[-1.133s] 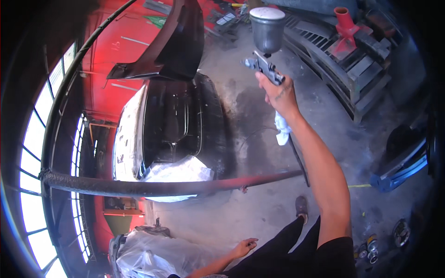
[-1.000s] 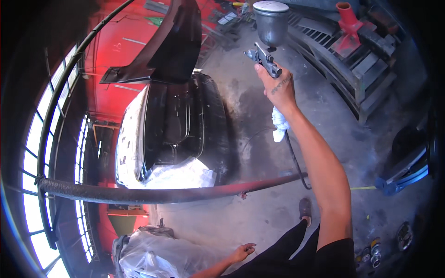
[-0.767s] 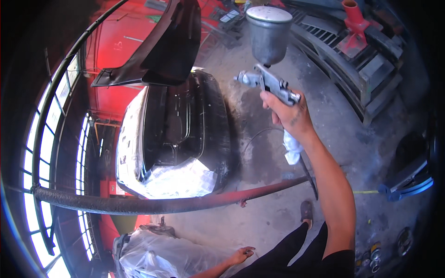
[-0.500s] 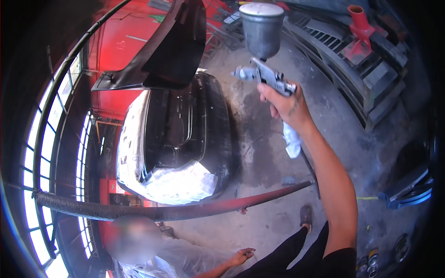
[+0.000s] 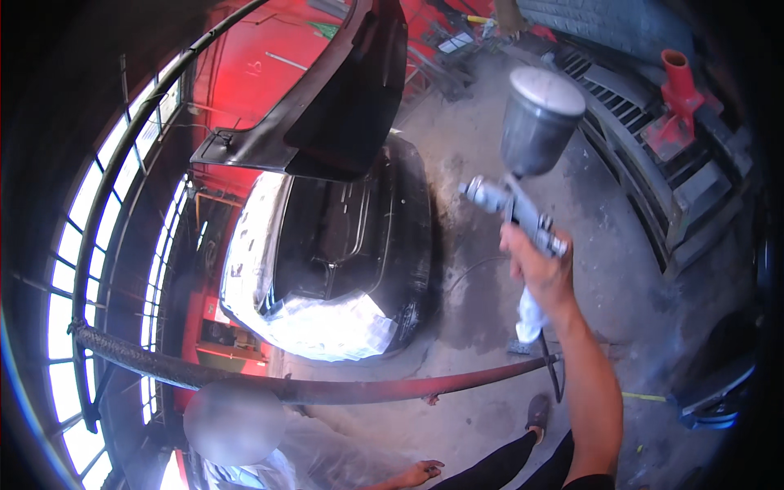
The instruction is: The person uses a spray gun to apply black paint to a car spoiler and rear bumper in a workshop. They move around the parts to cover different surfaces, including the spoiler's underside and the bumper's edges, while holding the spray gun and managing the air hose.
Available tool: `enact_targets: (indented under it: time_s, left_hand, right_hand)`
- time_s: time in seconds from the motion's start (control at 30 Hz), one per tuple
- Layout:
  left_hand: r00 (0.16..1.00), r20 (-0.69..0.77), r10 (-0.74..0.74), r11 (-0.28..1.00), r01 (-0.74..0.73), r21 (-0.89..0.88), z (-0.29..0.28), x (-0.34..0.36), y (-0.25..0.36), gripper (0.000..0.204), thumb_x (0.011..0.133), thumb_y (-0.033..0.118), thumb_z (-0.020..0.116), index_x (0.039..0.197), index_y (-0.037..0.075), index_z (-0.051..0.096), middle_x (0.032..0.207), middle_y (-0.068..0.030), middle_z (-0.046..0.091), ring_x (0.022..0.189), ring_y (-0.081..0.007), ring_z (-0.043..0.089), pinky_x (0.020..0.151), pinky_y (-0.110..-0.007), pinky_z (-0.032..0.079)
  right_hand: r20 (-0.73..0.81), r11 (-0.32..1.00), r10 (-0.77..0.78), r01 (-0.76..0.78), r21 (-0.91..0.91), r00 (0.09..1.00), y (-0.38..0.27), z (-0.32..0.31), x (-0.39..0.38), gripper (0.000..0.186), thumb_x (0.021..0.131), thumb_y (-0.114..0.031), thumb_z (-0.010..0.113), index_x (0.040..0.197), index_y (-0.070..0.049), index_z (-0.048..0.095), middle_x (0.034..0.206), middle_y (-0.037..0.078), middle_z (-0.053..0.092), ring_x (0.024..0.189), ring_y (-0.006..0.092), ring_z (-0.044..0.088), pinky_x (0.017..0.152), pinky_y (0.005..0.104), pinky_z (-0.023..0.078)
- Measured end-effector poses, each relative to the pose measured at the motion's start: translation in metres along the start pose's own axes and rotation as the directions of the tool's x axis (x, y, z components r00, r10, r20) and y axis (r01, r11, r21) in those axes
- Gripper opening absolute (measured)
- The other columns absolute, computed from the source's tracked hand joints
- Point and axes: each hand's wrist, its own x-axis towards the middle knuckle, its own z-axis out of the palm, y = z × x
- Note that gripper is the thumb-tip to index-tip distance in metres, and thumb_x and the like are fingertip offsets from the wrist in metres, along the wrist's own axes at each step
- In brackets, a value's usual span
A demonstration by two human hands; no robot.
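My right hand [image 5: 541,269] is raised and closed round the grip of a metal spray gun [image 5: 516,208] with a grey cup [image 5: 536,118] on top, its nozzle pointing left. A hose [image 5: 549,363] hangs from its handle. Left of the nozzle lies a glossy black car body panel [image 5: 351,245], and a second black panel [image 5: 343,106] is propped above it. My left hand [image 5: 420,472] hangs low near the bottom edge, fingers loosely spread and holding nothing, next to clear plastic sheeting [image 5: 318,457].
A rusty curved bar [image 5: 327,388] crosses below the panel. A red stand [image 5: 674,106] sits on a metal rack [image 5: 653,171] at upper right. Bright windows [image 5: 82,327] line the left side. Another person's head shows at lower left. A blue part [image 5: 719,400] lies at the right.
My right hand has lowered and swung the spray gun leftward and nearer to me, its nozzle now closer to the black panel. Another person's head has appeared at lower left.
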Motion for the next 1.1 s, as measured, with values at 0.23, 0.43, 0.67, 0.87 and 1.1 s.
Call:
enact_targets:
  time_s: [0.23, 0.43, 0.67, 0.87, 1.1]
  left_hand:
    - [1.000, 0.014, 0.020, 0.998, -0.021, 0.055, -0.016, 0.014, 0.076, 0.041, 0.107, 0.032, 0.060, 0.141, 0.009, 0.063, 0.122, -0.0153, 0.074, 0.113, -0.0268, 0.067, 0.104, -0.040, 0.050]
    - [0.985, -0.074, 0.158, 0.984, -0.151, 0.090, -0.012, 0.024, 0.069, 0.039, 0.104, 0.032, 0.063, 0.135, 0.008, 0.067, 0.118, -0.0168, 0.074, 0.111, -0.0302, 0.068, 0.099, -0.043, 0.053]
    - [0.979, -0.117, 0.166, 0.986, -0.167, 0.004, 0.004, 0.003, 0.071, 0.042, 0.100, 0.031, 0.066, 0.132, 0.003, 0.069, 0.124, -0.0223, 0.072, 0.112, -0.0329, 0.068, 0.100, -0.046, 0.054]
    - [0.977, -0.125, 0.172, 0.985, -0.173, 0.002, 0.010, 0.003, 0.066, 0.042, 0.099, 0.031, 0.067, 0.134, 0.008, 0.069, 0.122, -0.0215, 0.072, 0.109, -0.0297, 0.069, 0.098, -0.046, 0.055]
    - [0.987, -0.086, 0.138, 0.990, -0.141, -0.026, 0.010, -0.006, 0.117, 0.040, 0.103, 0.029, 0.065, 0.137, 0.007, 0.066, 0.111, -0.0184, 0.077, 0.108, -0.0292, 0.072, 0.097, -0.040, 0.055]
  right_hand:
    - [0.411, 0.991, -0.121, 0.134, -0.003, 0.904, -0.012, -0.005, -0.070, 0.028, 0.091, -0.012, 0.077, 0.113, 0.004, 0.074, 0.076, 0.006, 0.069, 0.068, 0.0130, 0.065, 0.062, 0.0308, 0.051]
    - [0.292, 0.999, 0.034, -0.021, -0.046, 0.956, -0.009, -0.014, -0.041, 0.021, 0.092, -0.018, 0.078, 0.101, 0.001, 0.076, 0.073, 0.002, 0.068, 0.059, 0.0092, 0.060, 0.055, 0.0281, 0.048]
    - [-0.085, 0.992, -0.038, 0.027, -0.125, 0.996, -0.017, -0.005, 0.045, 0.025, 0.096, -0.024, 0.076, 0.086, -0.001, 0.070, 0.063, 0.000, 0.060, 0.051, 0.0097, 0.057, 0.050, 0.0286, 0.046]
    - [-0.210, 0.927, -0.240, 0.160, -0.340, 0.948, -0.037, -0.011, 0.053, 0.027, 0.099, -0.026, 0.073, 0.089, -0.001, 0.068, 0.060, 0.002, 0.058, 0.051, 0.0118, 0.058, 0.049, 0.0306, 0.045]
    - [-0.105, 0.949, 0.046, -0.076, -0.307, 0.993, -0.075, -0.011, -0.043, 0.023, 0.097, -0.022, 0.075, 0.088, -0.001, 0.069, 0.063, 0.002, 0.060, 0.053, 0.0101, 0.058, 0.051, 0.0302, 0.046]
